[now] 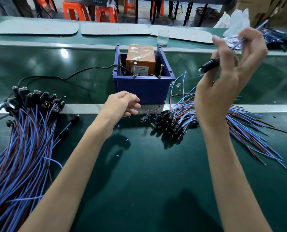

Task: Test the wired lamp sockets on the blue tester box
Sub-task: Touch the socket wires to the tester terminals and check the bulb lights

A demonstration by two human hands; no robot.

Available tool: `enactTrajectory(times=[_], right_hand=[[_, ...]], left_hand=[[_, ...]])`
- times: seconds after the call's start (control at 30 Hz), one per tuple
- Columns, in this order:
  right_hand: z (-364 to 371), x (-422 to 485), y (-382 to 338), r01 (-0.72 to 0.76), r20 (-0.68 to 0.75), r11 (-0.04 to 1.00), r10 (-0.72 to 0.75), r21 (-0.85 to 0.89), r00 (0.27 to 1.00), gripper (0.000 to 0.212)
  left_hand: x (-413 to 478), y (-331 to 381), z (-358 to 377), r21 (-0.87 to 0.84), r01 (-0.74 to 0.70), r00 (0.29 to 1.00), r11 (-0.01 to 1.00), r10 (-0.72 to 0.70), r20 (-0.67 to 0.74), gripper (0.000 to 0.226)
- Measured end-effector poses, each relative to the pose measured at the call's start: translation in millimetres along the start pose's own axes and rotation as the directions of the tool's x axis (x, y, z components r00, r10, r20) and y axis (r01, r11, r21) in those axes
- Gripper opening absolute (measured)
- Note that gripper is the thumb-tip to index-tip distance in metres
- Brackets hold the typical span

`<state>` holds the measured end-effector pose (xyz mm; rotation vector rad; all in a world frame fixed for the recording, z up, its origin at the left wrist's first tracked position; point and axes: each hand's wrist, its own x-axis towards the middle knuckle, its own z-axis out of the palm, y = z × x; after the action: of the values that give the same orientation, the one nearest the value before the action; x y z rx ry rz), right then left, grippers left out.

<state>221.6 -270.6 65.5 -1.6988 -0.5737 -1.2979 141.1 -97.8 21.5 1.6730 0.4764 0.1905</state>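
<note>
Sockets, left heap (30,101): lay at eight o'clock of the box, wires fanned toward the person; probably one side of a sort.
Left hand (122,104): fingers loosely curled, holding nothing, just at six o'clock of the box, seemingly ready to take the leads.
Blue tester box (144,87): centre; screws (135,69) stood on its front rim, probably as contacts.
Right heap (173,126): at five o'clock of the box.
Right hand (230,72): raised at three o'clock, fingers curled round one wired socket (209,65), bulb end toward the box.
</note>
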Motion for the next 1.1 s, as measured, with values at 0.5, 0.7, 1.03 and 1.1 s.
enactTrajectory(times=[0.5, 0.7, 1.03, 1.1], right_hand=[[3.1, -26.4, 28.0, 0.041, 0.838, 0.838, 0.541, -0.545, 0.075, 0.037], [3.4, -27.9, 30.7, 0.053, 0.825, 0.828, 0.560, -0.558, -0.070, 0.046], [2.5, -21.5, 18.8, 0.005, 0.871, 0.885, 0.457, -0.466, 0.179, 0.041], [3.8, -20.4, 15.5, -0.095, 0.872, 0.923, 0.383, -0.372, 0.305, 0.038]], left_hand=[[13.5, -16.7, -39.4, 0.639, -0.004, 1.000, 0.769, -0.002, 0.009, 0.011], [16.5, -25.9, -94.4, 0.810, 0.272, 0.955, 0.520, -0.039, -0.295, 0.026], [13.5, -37.3, -97.7, 0.818, 0.354, 0.926, 0.453, -0.048, -0.374, 0.031], [11.2, -30.7, -92.1, 0.830, 0.301, 0.932, 0.470, 0.038, -0.360, 0.030]])
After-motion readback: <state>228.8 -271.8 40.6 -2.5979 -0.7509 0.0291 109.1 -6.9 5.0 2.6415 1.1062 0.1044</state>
